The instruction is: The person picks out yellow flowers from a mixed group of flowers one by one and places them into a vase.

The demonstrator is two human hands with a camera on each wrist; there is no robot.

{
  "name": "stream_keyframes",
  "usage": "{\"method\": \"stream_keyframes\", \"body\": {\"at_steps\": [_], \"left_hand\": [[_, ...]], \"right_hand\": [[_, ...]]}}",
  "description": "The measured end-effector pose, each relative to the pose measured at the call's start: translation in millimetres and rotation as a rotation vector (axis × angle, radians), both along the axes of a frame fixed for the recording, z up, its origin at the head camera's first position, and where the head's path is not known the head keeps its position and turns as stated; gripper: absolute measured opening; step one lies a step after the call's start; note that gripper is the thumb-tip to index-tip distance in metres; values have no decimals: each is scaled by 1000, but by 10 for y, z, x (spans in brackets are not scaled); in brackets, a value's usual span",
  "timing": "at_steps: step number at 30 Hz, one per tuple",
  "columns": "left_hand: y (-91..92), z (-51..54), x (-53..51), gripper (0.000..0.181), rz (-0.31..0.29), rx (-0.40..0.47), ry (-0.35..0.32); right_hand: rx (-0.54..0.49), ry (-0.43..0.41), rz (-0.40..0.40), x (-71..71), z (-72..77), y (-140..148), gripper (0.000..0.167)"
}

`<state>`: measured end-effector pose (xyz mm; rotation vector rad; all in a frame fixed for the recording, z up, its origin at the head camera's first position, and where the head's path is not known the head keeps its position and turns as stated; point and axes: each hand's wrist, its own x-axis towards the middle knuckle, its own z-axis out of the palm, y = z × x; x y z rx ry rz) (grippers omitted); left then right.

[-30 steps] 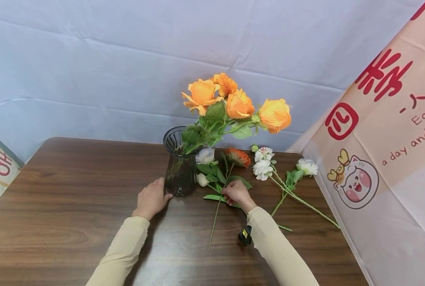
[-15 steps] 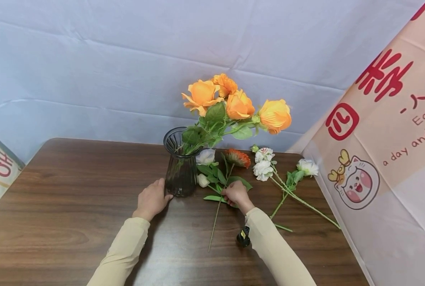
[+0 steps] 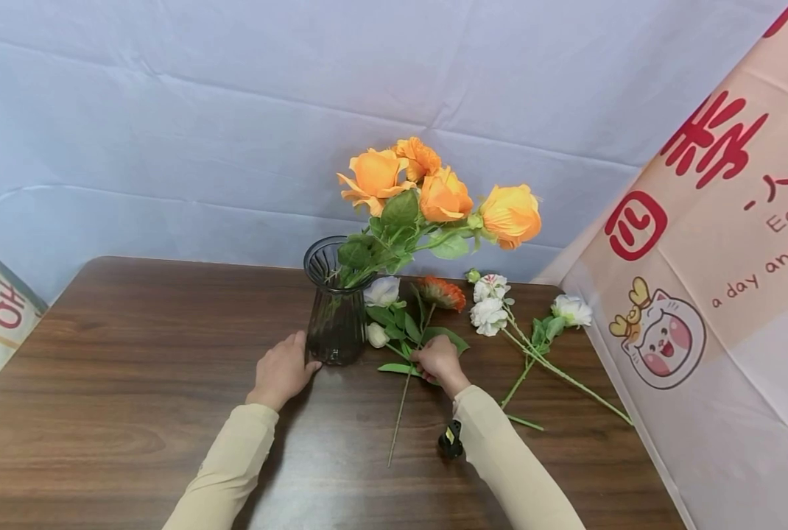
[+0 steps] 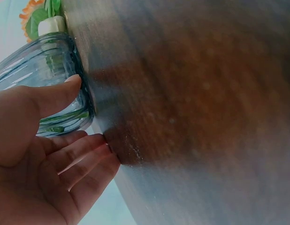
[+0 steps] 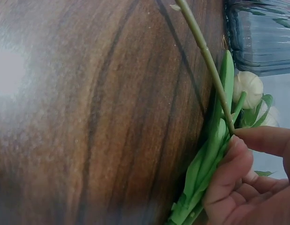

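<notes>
In the head view my left hand lies beside the base of a dark glass vase, its thumb touching the glass. Loosely extended, its fingers reach past the base in the left wrist view. Several orange roses lean out of the vase to the right. My right hand pinches the thin stem of an orange-red daisy-like flower between thumb and index finger. Below that stem lie green leaves and stalks, with a white bud nearby.
A pale flower lies behind the vase's right side. White flowers and another white bloom lie on the brown table at the right, stems crossing. Pale cloth hangs behind, and a printed banner borders the right edge.
</notes>
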<state>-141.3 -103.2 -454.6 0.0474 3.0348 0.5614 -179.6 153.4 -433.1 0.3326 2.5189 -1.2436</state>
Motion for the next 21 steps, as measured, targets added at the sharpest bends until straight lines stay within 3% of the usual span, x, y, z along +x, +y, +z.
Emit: {"method": "stream_keyframes", "body": {"at_steps": [6,14,21], "left_hand": [[-1,-4,3,54,3,3,9],[1,8,12,57,-5,1,11],[8,21,15,57,-5,-2,11]], "right_hand": [[-50,-29,-4,4,15,23,26],[-248,-118,-27,6,32,103,15],[-273,-161,3,15,77,194,15]]}}
